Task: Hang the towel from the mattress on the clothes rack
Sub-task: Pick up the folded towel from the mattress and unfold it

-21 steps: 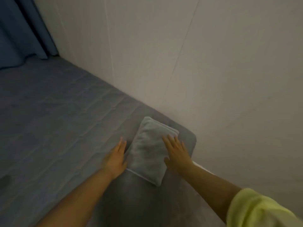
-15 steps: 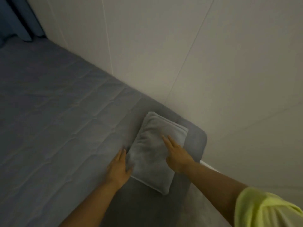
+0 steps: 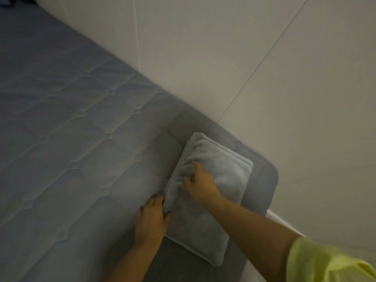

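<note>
A folded grey towel point(image 3: 221, 174) lies on the corner of the blue-grey quilted mattress point(image 3: 77, 139), close to the wall. My left hand point(image 3: 151, 217) is at the towel's left edge with its fingertips tucked into the folded layers. My right hand point(image 3: 200, 185) rests on top of the towel, fingers curled and pinching the fabric near that same left edge, which is bunched and slightly raised. The clothes rack is not in view.
A pale tiled wall point(image 3: 244, 68) runs along the mattress's far side and meets its corner. A white strip point(image 3: 284, 222) shows beyond the mattress end at the right. My yellow sleeve point(image 3: 325, 263) fills the lower right corner.
Both hands went from lying flat to gripping: the right moved left across the towel and curled into the fabric, the left slid its fingers under the edge. The camera came closer.
</note>
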A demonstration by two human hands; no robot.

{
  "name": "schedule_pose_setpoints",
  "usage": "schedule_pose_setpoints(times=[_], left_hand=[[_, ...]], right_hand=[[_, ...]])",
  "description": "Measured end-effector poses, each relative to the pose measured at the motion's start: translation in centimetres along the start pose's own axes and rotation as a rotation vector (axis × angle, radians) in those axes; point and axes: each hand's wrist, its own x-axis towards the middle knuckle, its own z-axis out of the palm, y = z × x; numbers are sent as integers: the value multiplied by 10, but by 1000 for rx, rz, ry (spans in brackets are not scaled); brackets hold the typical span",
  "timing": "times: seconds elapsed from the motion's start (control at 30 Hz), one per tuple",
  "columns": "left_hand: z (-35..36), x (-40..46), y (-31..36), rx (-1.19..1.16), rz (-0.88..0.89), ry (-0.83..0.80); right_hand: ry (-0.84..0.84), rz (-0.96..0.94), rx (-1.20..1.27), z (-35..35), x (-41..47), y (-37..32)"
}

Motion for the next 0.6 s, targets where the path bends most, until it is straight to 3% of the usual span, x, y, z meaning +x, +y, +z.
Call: schedule_pose_setpoints(times=[0.1, 0.27, 0.43, 0.6], left_hand=[[-3, -11, 11, 75, 197, 62], [-13, -30, 41, 119, 580, 147], [-41, -38, 67, 87, 570, 69], [-81, -46, 105, 182, 682, 52]], right_hand=[[36, 174, 92, 0, -3, -8], [126, 243, 102, -18, -13, -9], [299, 512, 750, -61, -40, -4], [475, 472, 689, -127, -85, 7]])
